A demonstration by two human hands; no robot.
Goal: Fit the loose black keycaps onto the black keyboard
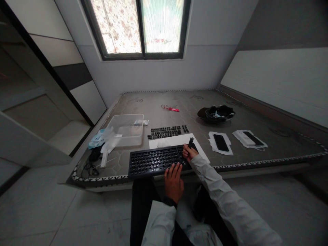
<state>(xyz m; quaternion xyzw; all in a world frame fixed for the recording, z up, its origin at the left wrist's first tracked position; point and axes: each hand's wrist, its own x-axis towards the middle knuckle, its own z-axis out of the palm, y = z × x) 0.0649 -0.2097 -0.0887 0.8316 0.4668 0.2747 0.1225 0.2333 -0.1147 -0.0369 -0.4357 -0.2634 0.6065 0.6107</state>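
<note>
A black keyboard (153,161) lies along the front edge of the bed, partly over my lap, its key caps off across much of it. My left hand (174,182) rests its outstretched fingers on the keyboard's front edge, right of the middle. Above the keyboard's right part, my right hand (190,152) is closed around a small black tool (191,141) that sticks up from the fist; its lower end is too small to make out. Behind the keyboard, loose black key caps (166,132) stand in rows. White paper (196,140) lies under the keyboard's far side.
Left stands a clear plastic box (123,140), with a blue packet (96,139) and a black cable (89,167) beside it. A dark cap (217,114), a phone on a white cloth (221,142) and another white bundle (249,139) lie right. A red packet (171,108) is farther back.
</note>
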